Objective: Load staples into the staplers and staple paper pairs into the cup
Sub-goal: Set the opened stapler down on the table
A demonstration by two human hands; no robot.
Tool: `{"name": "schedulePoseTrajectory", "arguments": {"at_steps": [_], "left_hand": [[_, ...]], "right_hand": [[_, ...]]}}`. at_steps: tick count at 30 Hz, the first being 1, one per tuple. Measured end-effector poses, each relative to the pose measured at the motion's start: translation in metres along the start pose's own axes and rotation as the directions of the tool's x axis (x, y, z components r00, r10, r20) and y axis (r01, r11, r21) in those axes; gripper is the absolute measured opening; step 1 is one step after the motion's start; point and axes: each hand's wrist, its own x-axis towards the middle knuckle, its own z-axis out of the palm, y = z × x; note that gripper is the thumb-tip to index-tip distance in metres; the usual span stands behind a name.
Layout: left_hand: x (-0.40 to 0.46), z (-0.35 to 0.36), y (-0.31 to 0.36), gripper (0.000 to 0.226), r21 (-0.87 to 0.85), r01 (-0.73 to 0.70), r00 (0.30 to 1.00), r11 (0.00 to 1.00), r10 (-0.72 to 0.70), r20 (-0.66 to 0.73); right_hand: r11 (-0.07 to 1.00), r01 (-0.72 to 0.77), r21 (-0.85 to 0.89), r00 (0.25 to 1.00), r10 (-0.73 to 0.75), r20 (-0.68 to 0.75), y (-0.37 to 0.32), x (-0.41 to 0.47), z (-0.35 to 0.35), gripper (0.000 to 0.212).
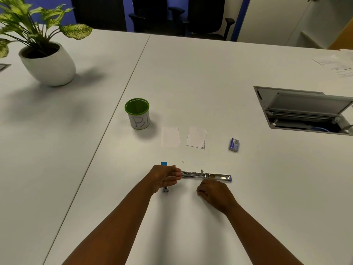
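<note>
A stapler [206, 175] lies opened out flat on the white table, its metal channel facing up and its blue end at the right. My left hand [164, 178] holds its left end between thumb and fingers. A second, blue stapler [164, 164] lies under that hand, mostly hidden, with its metal end [166, 189] showing below. My right hand [214, 192] rests on the table just in front of the open stapler, fingers loosely curled, nothing seen in it. Two white paper pieces [170, 137] [196, 137] lie beyond. The green-rimmed cup [137, 113] stands at their left. A blue staple box [234, 144] lies to the right.
A potted plant [47, 62] stands at the far left. An open cable hatch [305, 109] is sunk into the table at the right. Printed sheets [338, 66] lie at the far right edge. Dark office chairs stand beyond the table. A loose staple [183, 161] lies near the staplers.
</note>
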Motion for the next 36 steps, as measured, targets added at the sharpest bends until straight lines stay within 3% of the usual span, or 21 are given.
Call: {"name": "schedulePoseTrajectory", "arguments": {"at_steps": [4, 7, 12, 14, 17, 20, 24, 31, 36], "left_hand": [[0.001, 0.002, -0.001, 0.035, 0.025, 0.054, 0.999, 0.998, -0.055, 0.005], [0.002, 0.005, -0.003, 0.036, 0.038, 0.099, 0.995, 0.994, -0.100, 0.025], [0.006, 0.006, -0.002, 0.029, -0.086, 0.128, 0.988, 0.988, -0.119, 0.101], [0.006, 0.001, 0.001, 0.027, -0.107, 0.119, 0.986, 0.987, -0.104, 0.130], [0.008, -0.009, 0.008, 0.031, -0.149, 0.081, 0.989, 0.986, -0.061, 0.131], [0.012, -0.020, 0.018, 0.031, -0.229, 0.013, 0.996, 0.973, 0.006, 0.085], [0.016, -0.034, 0.031, 0.031, -0.291, -0.049, 0.999, 0.956, 0.052, 0.005], [0.023, -0.048, 0.039, 0.032, -0.314, -0.062, 0.998, 0.947, 0.055, -0.033], [0.028, -0.052, 0.039, 0.032, -0.322, -0.065, 0.998, 0.944, 0.053, -0.045]], "right_hand": [[0.987, -0.027, 0.159, 0.938, 0.080, -0.338, -0.021, 0.006, -0.008, 0.003], [0.966, -0.002, 0.259, 0.889, 0.120, -0.441, -0.038, 0.021, -0.015, 0.002], [0.974, -0.033, 0.226, 0.963, 0.091, -0.254, -0.043, 0.043, -0.019, 0.016], [0.970, -0.042, 0.241, 0.953, 0.111, -0.282, -0.042, 0.049, -0.022, 0.018], [0.947, -0.164, 0.277, 0.883, 0.266, -0.386, -0.031, 0.064, -0.028, 0.017], [0.926, -0.311, 0.214, 0.907, 0.356, -0.226, -0.020, 0.082, -0.030, 0.019], [0.914, -0.385, 0.126, 0.920, 0.391, -0.023, -0.018, 0.102, -0.021, 0.019], [0.920, -0.380, 0.098, 0.923, 0.384, -0.024, -0.016, 0.117, -0.007, 0.012], [0.960, -0.224, -0.167, 0.973, 0.229, 0.013, -0.018, 0.123, -0.004, 0.019]]}}
